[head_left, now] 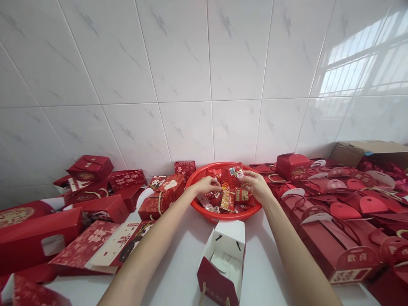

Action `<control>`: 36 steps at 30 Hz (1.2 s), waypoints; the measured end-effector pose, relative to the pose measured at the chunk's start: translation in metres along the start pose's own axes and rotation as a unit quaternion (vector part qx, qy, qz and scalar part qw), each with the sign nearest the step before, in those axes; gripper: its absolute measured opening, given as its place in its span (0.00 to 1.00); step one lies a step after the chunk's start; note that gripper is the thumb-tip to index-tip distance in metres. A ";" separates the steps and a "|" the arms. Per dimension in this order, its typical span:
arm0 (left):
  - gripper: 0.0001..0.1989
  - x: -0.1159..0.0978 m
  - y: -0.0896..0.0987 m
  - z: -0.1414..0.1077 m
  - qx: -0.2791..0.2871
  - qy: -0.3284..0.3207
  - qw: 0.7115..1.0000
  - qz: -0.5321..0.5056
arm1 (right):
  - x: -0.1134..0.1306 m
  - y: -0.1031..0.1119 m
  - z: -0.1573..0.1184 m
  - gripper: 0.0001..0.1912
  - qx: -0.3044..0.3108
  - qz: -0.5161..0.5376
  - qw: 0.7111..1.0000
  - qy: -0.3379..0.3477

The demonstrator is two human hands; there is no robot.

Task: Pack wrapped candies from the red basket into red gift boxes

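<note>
A round red plastic basket [213, 217] holding several wrapped snacks sits against the wall at the centre. Over its left part is my left hand [208, 185], fingers bent and close together among the packets; what they hold, if anything, is too small to tell. My right hand [255, 185] is at the basket's right side, its fingers pinching a small red packet with a white round label [237, 172]. A yellow snack packet [227, 199] lies between the hands. In front of the basket, an open box [223, 263], white inside and dark red outside, stands on the white table.
Red gift boxes [105, 208] of several shapes crowd the left side. More red boxes with rope handles [331, 242] fill the right side. A brown cardboard box [350, 154] stands at the back right. A tiled wall [185, 76] rises behind the table [178, 255].
</note>
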State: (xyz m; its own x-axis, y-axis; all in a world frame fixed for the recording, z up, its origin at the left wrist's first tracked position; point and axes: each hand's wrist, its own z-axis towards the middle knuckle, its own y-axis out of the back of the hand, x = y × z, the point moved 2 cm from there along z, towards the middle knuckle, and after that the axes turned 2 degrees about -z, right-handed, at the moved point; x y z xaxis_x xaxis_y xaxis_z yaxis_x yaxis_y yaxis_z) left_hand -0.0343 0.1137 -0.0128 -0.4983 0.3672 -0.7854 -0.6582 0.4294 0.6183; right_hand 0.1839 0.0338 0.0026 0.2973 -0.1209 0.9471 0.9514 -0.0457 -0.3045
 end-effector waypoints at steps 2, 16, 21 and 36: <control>0.20 -0.003 0.000 0.001 -0.019 -0.021 0.999 -0.044 | 0.000 0.000 0.000 0.17 -0.003 0.006 1.000 0.002; 0.17 -0.019 0.005 -0.002 -0.094 -0.044 0.968 -0.227 | 0.002 -0.002 -0.002 0.21 0.017 0.024 1.000 -0.001; 0.20 -0.041 -0.004 -0.016 -0.113 -0.078 0.952 -0.272 | 0.009 -0.007 -0.007 0.23 0.051 0.027 0.998 0.006; 0.16 -0.118 -0.011 -0.152 0.082 -0.099 0.992 -0.015 | 0.100 -0.043 -0.103 0.18 0.189 -0.299 0.913 0.203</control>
State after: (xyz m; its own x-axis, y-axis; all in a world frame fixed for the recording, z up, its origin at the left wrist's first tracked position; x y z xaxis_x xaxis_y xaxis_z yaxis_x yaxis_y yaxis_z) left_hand -0.0543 -0.0600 0.0686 -0.3478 0.5007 -0.7927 -0.5630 0.5646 0.6036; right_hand 0.1646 -0.0782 0.0997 -0.2651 -0.5469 0.7941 0.9165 0.1129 0.3837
